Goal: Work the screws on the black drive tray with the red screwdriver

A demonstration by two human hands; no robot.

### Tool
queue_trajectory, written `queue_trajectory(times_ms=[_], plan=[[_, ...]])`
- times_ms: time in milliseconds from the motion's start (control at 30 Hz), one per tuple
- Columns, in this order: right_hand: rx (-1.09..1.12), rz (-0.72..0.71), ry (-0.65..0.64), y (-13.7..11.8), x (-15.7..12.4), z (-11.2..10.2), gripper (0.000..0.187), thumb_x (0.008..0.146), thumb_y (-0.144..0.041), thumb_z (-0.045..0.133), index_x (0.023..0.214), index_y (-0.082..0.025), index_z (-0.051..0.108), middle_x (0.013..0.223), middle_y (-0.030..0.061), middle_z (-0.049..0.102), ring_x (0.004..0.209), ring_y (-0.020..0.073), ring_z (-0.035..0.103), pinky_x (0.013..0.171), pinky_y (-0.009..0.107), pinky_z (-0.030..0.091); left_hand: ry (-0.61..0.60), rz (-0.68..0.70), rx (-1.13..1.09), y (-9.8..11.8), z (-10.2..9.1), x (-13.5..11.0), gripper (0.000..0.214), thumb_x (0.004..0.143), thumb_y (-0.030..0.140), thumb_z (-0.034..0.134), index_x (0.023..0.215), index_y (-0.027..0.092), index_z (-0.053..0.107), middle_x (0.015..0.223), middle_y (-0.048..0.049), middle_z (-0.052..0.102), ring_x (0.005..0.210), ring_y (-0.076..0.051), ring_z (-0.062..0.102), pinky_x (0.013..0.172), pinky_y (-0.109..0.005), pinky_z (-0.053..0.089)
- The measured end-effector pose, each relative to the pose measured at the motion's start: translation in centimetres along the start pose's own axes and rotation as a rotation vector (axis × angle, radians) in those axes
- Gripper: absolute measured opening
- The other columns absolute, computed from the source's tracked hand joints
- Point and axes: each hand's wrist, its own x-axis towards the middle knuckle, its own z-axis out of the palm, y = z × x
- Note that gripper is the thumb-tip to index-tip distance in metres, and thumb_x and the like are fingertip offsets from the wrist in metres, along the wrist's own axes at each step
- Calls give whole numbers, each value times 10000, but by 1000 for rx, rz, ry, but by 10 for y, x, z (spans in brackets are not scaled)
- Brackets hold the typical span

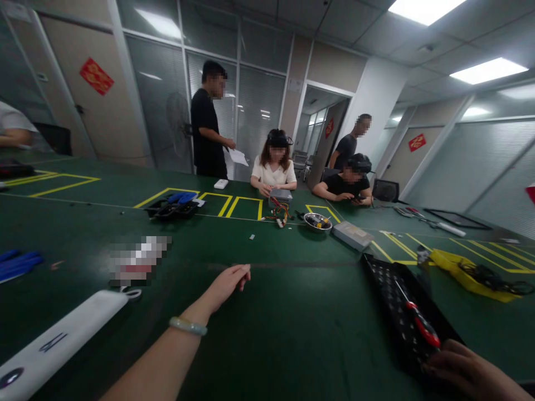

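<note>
My left hand (pixel 229 287), with a jade-like bangle at the wrist, is above the green table, its fingers curled together. Whatever they may hold is hidden. Near the right bottom corner, my right hand (pixel 463 362) is bent over the near end of a black perforated tray (pixel 387 295). A screwdriver (pixel 423 327) with a red and black handle lies along this tray, its shaft pointing away from me. My right fingers meet the handle's end and the tray's near edge; whether they grip the screwdriver or the tray is unclear.
A long white device (pixel 62 340) lies at left, near blue gloves (pixel 19 264). Ahead are a black tray (pixel 171 209), a metal bowl (pixel 317 223) of small parts and a grey metal box (pixel 352 235). A yellow bin (pixel 468 275) holds cables. People sit and stand opposite.
</note>
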Motion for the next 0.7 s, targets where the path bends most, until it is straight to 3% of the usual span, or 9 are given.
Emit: queue_trajectory(times_ms=[100,233,433,700], plan=[[56,14,-138,-15,1,-5,327,833,-562,508,903,-399,783,1016,59,694,968,259,682,877,312,561,0,-3,1,-1,0,0,542,868,699,410,827,201,619,716,11,553,723,-183,554,749,-302,432],[105,25,-182,-15,6,-3,362,874,-542,478,910,-338,774,1050,52,694,992,248,668,897,305,540,-3,-10,5,0,-1,0,551,873,698,403,839,195,626,721,6,558,720,-187,560,747,-310,428],[151,52,-125,-12,13,10,351,847,-549,532,923,-299,766,1015,50,717,953,252,676,862,308,541,11,37,-7,0,2,1,528,872,683,412,810,193,601,676,23,520,692,-173,533,741,-294,422],[112,52,-166,-16,25,12,323,821,-498,510,825,-252,719,856,49,706,788,218,666,735,287,529,5,22,16,-2,0,1,532,881,674,399,842,192,618,719,7,544,724,-181,550,757,-300,432]])
